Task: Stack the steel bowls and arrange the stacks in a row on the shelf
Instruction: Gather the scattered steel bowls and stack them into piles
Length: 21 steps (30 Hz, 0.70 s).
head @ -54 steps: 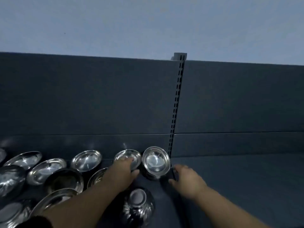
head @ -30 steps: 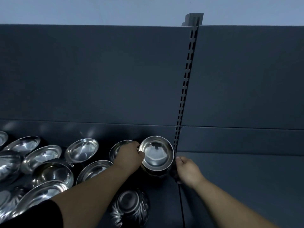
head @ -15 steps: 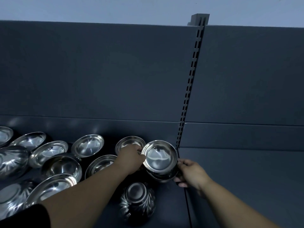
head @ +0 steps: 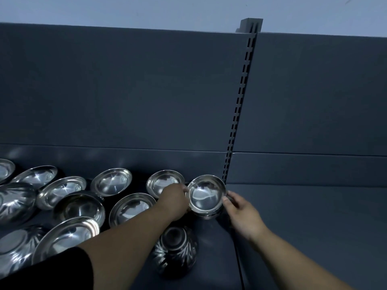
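Moved since earlier: right hand, then apart from the bowls, now pinches the right rim of the small bowl stack; left hand grips its left rim, fingers curled

Location: stack at the shelf's back, just beside the slotted upright; resting or lifted, I cannot tell

Handling, my judgement: keep rims level, set down gently

Nearby: upturned patterned bowl in front; loose steel bowls scattered left

Surface: dark grey shelf deck

Room: grey back panel, pale wall above
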Motion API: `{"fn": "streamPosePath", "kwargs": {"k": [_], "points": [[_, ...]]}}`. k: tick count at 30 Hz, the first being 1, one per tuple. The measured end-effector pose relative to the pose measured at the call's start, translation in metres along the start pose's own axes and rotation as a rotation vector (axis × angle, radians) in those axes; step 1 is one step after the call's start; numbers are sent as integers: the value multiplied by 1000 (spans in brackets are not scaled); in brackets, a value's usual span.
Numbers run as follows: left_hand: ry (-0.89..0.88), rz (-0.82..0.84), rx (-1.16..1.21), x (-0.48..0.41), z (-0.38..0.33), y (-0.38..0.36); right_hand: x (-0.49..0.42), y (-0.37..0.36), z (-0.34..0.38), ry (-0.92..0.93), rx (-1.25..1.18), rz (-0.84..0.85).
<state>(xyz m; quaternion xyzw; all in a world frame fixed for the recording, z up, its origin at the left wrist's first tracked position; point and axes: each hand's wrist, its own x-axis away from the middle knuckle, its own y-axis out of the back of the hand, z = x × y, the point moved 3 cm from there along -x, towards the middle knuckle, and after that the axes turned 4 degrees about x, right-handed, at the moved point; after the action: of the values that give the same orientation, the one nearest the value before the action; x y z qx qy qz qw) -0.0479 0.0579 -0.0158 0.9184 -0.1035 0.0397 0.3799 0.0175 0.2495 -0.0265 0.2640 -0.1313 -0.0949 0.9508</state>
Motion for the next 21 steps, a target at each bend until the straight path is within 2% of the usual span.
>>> {"fn": "streamPosePath", "kwargs": {"k": [2,4,7,8,11,15,17,21], "points": [[-44,-19,-13,6,-2,5,1,-2,0,17,52,-6],[-95,-60,-40,16,-5,15,5,-2,1,48,115,-90],[-132,-91,-68,37,-2,33,18,1,13,235,152,-300],[-145,-82,-76,44,0,37,23,-1,19,310,163,-319],[-155,82,-110,65,13,37,35,-15,33,461,205,-248],[-226,299,-334,85,33,11,41,-30,36,432,239,-139],[-227,319,-359,86,42,2,42,-32,31,376,265,-83],[-255,246,-404,82,46,-7,46,-32,25,324,307,-20]]}}
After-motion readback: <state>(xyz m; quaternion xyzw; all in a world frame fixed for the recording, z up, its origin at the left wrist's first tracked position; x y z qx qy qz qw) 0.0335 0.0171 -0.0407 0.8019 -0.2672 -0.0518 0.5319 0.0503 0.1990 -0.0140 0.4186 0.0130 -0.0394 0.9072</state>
